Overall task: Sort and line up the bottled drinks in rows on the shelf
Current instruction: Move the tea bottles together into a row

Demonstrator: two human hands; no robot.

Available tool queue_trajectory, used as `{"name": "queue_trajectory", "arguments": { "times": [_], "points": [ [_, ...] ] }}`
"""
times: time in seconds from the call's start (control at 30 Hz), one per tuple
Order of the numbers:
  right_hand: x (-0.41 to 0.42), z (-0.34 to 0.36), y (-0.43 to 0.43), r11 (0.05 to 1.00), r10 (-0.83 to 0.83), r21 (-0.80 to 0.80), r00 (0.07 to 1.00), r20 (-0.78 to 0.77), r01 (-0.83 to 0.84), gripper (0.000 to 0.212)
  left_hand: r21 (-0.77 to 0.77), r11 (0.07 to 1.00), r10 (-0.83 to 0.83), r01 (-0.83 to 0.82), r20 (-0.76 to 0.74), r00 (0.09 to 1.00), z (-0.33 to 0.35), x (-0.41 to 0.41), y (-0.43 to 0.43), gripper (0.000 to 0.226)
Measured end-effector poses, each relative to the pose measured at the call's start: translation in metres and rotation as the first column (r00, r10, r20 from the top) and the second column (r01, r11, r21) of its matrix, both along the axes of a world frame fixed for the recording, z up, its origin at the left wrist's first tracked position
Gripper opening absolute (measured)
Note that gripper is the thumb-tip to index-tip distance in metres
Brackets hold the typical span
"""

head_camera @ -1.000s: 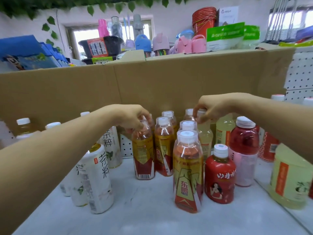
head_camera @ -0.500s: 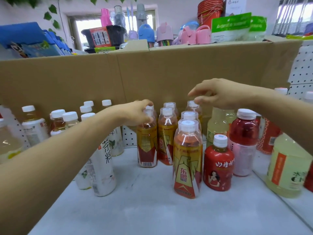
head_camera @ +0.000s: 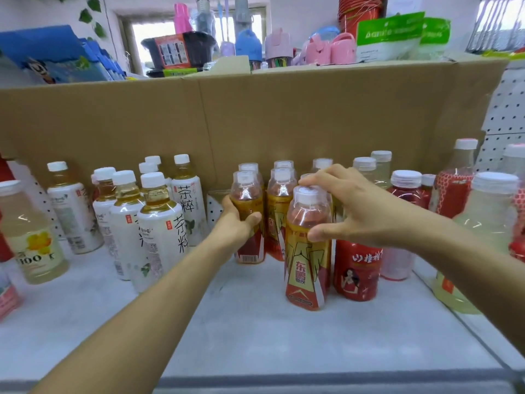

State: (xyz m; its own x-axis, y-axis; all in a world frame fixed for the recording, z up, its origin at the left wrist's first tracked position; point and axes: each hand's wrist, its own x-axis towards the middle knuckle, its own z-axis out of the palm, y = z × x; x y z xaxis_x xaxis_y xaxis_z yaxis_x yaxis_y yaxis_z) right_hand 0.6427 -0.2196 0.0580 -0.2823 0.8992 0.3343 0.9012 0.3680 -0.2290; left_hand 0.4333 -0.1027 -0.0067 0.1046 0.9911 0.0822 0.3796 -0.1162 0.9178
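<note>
Now — shelf (head_camera: 255, 336) fills lower frame; energy-drink bottles (head_camera: 279, 200) cluster at centre. Left hand (head_camera: 235, 223) wraps the leftmost bottle (head_camera: 246, 191) low on its body: slide it upright, flush with its neighbour. Right hand (head_camera: 355, 206), spread wide and empty, hovers at the front bottle (head_camera: 308, 251) — steady its cap.

Clear, glossy plastic drink bottles (head_camera: 308, 245) with shiny film labels (head_camera: 304, 277) and white plastic caps (head_camera: 308, 194), on a matt, pale grey, faintly mottled shelf (head_camera: 255, 336). Matt brown cardboard wall (head_camera: 255, 118); white, smooth perforated panel (head_camera: 505, 109).
</note>
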Motion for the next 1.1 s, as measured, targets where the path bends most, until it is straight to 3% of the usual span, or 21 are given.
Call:
{"name": "queue_trajectory", "arguments": {
  "times": [0.1,0.23,0.37,0.43,0.5,0.6,0.7,0.93,1.03,1.1],
  "points": [
    [-0.007,-0.003,0.006,0.997,0.000,0.080,0.999,-0.043,0.004,0.081,0.011,1.000,-0.027,0.027,0.018,0.999,0.002,0.010,-0.007,0.062],
    [-0.013,-0.006,0.009,0.981,-0.060,0.191,0.996,0.071,0.046,0.079,0.011,1.000,-0.022,0.021,0.085,0.996,-0.005,0.015,-0.019,0.057],
    [-0.010,-0.020,-0.002,0.956,-0.115,0.282,0.987,0.110,0.080,0.081,0.177,0.983,-0.072,0.043,0.157,0.985,-0.020,0.017,-0.048,0.081],
    [-0.002,-0.035,-0.011,0.936,-0.124,0.332,0.992,0.006,0.115,0.080,0.255,0.962,-0.130,0.096,0.121,0.984,-0.031,0.020,-0.068,0.092],
    [0.009,-0.053,-0.020,0.906,-0.148,0.374,0.976,-0.163,0.199,0.077,0.297,0.942,-0.151,0.154,-0.035,0.988,-0.041,0.028,-0.087,0.108],
    [0.024,-0.076,-0.023,0.929,-0.224,0.208,0.913,-0.341,0.306,0.076,0.410,0.897,-0.085,0.163,-0.201,0.976,-0.053,0.043,-0.098,0.119],
    [0.027,-0.087,-0.024,0.968,-0.204,0.034,0.857,-0.472,0.249,0.070,0.438,0.889,-0.043,0.137,-0.217,0.975,-0.057,0.047,-0.095,0.112],
    [0.023,-0.088,-0.047,0.951,-0.207,0.064,0.777,-0.594,0.302,0.028,0.449,0.893,0.068,0.037,-0.215,0.974,-0.056,0.048,-0.096,0.101],
    [0.012,-0.094,-0.064,0.969,-0.176,-0.014,0.654,-0.736,0.245,0.021,0.635,0.773,0.148,-0.012,-0.161,0.976,-0.053,0.057,-0.118,0.089],
    [0.008,-0.097,-0.071,0.984,-0.132,-0.043,0.538,-0.832,0.175,0.025,0.716,0.697,0.081,0.030,-0.120,0.989,-0.049,0.067,-0.132,0.077]
  ]
}}
